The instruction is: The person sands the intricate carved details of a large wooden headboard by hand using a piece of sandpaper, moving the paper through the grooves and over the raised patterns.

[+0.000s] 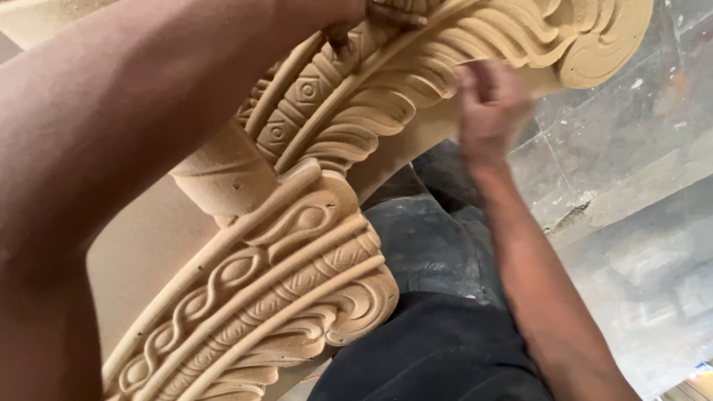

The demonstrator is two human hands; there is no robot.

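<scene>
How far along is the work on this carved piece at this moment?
Done: the carved wooden panel already shows cut leaf, braid and diamond relief throughout. In hand: the left hand grips its upper edge while the blurred right hand presses on the leaf flutes, seemingly rubbing them; any tool is hidden. Left: the surface is bare and unfinished, with small pits showing.

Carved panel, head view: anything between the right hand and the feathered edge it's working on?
Nothing visible. The right hand is blurred but sits right against the feathered edge of the carved panel, with no object between them. The left hand grips the same panel at the top of the frame, clear of that spot.
</scene>
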